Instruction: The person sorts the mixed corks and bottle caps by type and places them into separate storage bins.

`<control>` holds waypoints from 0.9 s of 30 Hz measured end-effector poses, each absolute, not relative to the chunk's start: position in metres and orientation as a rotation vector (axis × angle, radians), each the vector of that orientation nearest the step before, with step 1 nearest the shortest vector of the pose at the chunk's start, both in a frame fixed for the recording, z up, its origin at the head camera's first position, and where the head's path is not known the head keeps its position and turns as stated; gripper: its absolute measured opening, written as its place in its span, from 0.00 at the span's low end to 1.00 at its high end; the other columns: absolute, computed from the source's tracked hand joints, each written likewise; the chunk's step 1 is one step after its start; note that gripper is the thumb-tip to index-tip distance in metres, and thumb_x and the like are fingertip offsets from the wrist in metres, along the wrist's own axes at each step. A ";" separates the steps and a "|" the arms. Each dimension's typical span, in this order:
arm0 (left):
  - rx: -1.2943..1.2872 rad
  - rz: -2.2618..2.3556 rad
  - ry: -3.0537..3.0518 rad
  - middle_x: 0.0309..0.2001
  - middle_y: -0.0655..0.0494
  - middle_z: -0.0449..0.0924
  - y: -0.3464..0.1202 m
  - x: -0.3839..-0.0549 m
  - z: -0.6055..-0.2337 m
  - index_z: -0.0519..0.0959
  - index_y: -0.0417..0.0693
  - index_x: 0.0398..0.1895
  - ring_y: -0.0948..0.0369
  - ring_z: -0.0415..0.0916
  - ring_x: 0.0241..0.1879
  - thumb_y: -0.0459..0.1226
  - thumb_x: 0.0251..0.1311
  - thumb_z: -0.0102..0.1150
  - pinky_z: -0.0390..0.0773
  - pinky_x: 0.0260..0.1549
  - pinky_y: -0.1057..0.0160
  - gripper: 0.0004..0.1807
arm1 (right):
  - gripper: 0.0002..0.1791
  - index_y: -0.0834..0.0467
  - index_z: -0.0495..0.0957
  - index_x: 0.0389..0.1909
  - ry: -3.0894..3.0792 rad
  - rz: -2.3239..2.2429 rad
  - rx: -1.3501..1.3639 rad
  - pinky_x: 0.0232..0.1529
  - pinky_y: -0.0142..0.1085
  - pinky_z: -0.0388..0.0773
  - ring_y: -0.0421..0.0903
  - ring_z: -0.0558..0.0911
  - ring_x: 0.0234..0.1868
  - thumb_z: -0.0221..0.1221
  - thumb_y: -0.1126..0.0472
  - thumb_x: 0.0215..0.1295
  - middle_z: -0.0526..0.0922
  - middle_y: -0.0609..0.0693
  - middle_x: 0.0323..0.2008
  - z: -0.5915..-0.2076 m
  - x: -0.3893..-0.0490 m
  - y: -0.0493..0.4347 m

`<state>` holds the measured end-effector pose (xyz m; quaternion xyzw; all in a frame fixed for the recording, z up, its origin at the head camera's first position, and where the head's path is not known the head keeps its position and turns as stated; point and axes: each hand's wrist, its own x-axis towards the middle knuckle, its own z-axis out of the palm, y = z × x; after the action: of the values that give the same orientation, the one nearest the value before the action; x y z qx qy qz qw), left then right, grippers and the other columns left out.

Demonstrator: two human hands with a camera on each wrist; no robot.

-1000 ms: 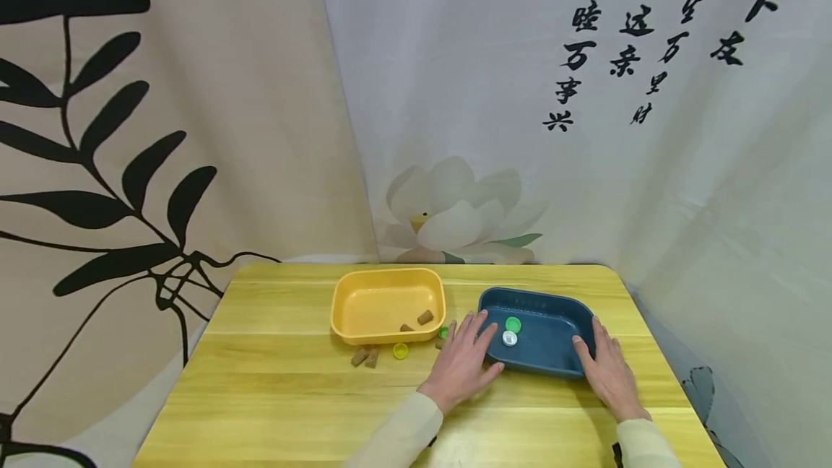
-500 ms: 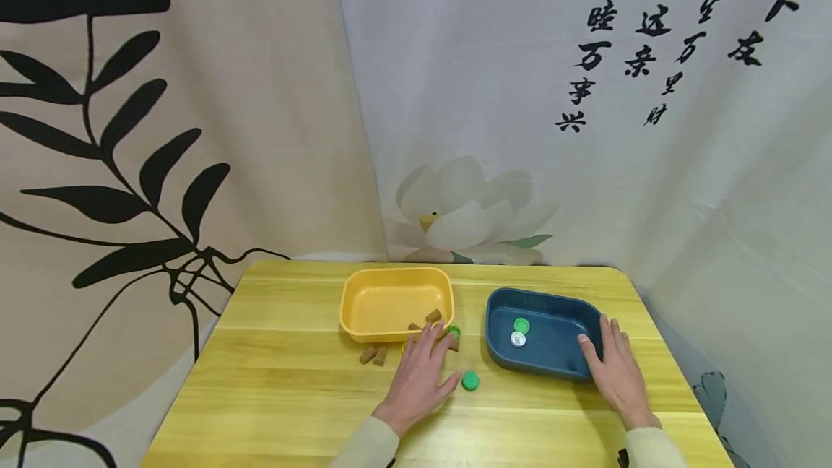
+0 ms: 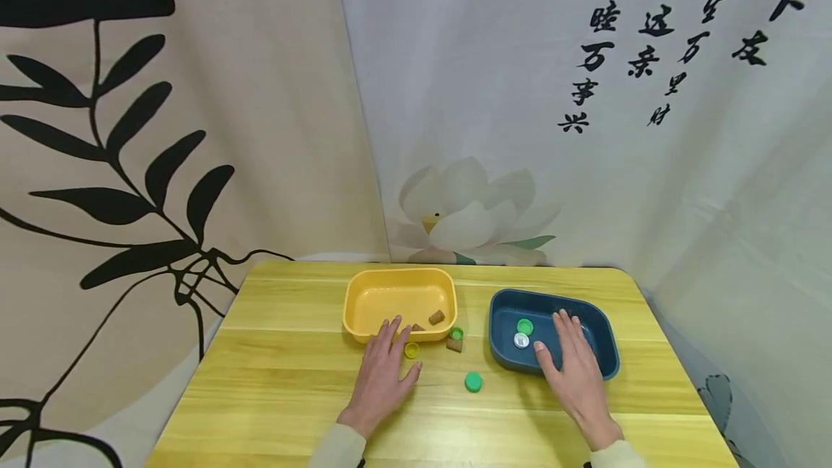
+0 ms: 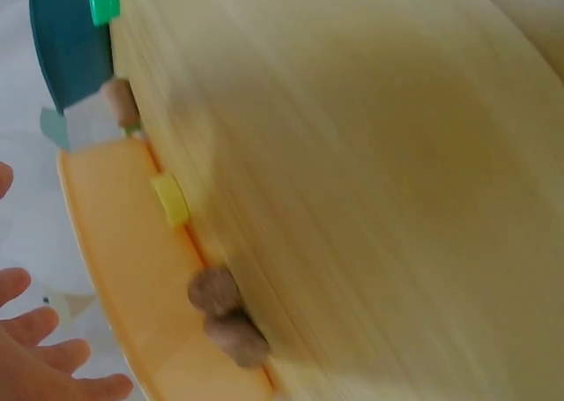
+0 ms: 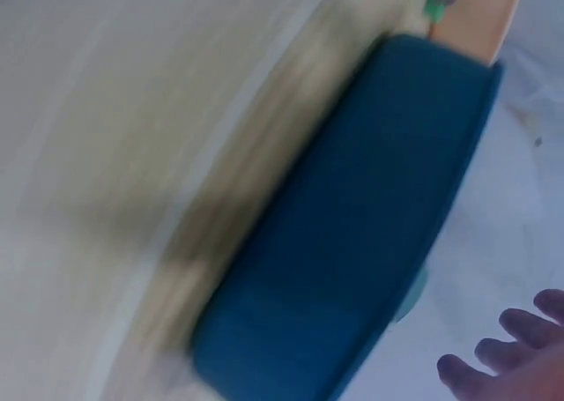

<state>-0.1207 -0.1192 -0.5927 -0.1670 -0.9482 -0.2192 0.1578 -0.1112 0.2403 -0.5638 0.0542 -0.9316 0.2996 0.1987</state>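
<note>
My left hand [image 3: 382, 381], fingers spread and holding nothing, hovers at the front of the yellow tray [image 3: 399, 274]. Next to its fingertips a yellow bottle cap [image 3: 412, 350] lies on the table. Two brown corks [image 4: 213, 290] beside the tray show in the left wrist view; the hand hides them from the head view. Extended over the front side of the blue tray [image 3: 607, 352] is my right hand [image 3: 575, 374], also holding nothing. Inside the blue tray are a green cap [image 3: 524, 326] and a white cap [image 3: 521, 340]. Corks [image 3: 437, 317] lie in the yellow tray.
A green cap [image 3: 473, 382] lies on the wooden table [image 3: 494, 432] between the hands. Another green cap [image 3: 456, 334] and a cork [image 3: 454, 345] sit by the yellow tray's right front corner. A printed curtain [image 3: 468, 128] hangs behind the table.
My left hand has moved left from the blue tray to the yellow one, uncovering a green cap on the table. My right hand has left the blue tray's right edge and shifted left over it.
</note>
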 end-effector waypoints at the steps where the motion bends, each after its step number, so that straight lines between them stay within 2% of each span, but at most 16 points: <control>1: -0.466 -0.636 -2.704 0.79 0.45 0.59 -0.123 -0.121 -0.593 0.69 0.44 0.74 0.42 0.56 0.77 0.50 0.67 0.66 0.61 0.71 0.34 0.36 | 0.37 0.64 0.65 0.76 -2.593 0.834 0.168 0.70 0.67 0.60 0.64 0.57 0.79 0.60 0.49 0.75 0.64 0.63 0.76 -0.563 -0.110 0.234; 9: -0.326 -0.686 -2.690 0.79 0.43 0.58 -0.147 -0.125 -0.594 0.69 0.42 0.74 0.41 0.54 0.78 0.49 0.66 0.66 0.59 0.71 0.33 0.37 | 0.34 0.61 0.69 0.74 -2.535 0.888 0.311 0.67 0.64 0.66 0.62 0.64 0.76 0.63 0.52 0.73 0.69 0.57 0.75 -0.552 -0.100 0.189; 16: -0.193 -0.690 -2.713 0.80 0.40 0.54 -0.161 -0.130 -0.594 0.65 0.39 0.75 0.39 0.50 0.78 0.51 0.69 0.61 0.56 0.71 0.31 0.38 | 0.32 0.61 0.72 0.72 -2.530 0.918 0.401 0.66 0.60 0.70 0.59 0.69 0.74 0.65 0.55 0.71 0.72 0.53 0.73 -0.557 -0.094 0.158; 21: -0.122 -0.703 -2.731 0.80 0.38 0.51 -0.169 -0.133 -0.597 0.59 0.38 0.78 0.37 0.48 0.79 0.52 0.69 0.61 0.55 0.71 0.29 0.43 | 0.31 0.61 0.73 0.71 -2.563 0.946 0.446 0.67 0.58 0.71 0.56 0.70 0.73 0.63 0.52 0.72 0.73 0.54 0.72 -0.565 -0.094 0.139; 27: -0.073 -0.647 -2.752 0.80 0.34 0.49 -0.177 -0.141 -0.598 0.56 0.36 0.79 0.34 0.48 0.78 0.53 0.69 0.60 0.55 0.69 0.26 0.46 | 0.29 0.59 0.75 0.69 -2.568 0.957 0.536 0.65 0.60 0.72 0.61 0.73 0.71 0.63 0.52 0.72 0.74 0.57 0.70 -0.577 -0.098 0.121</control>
<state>-0.1406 -0.1772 -0.5983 -0.0254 -0.9612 -0.2259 0.1560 -0.0979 0.1214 -0.5766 0.1890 -0.9057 0.3373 0.1736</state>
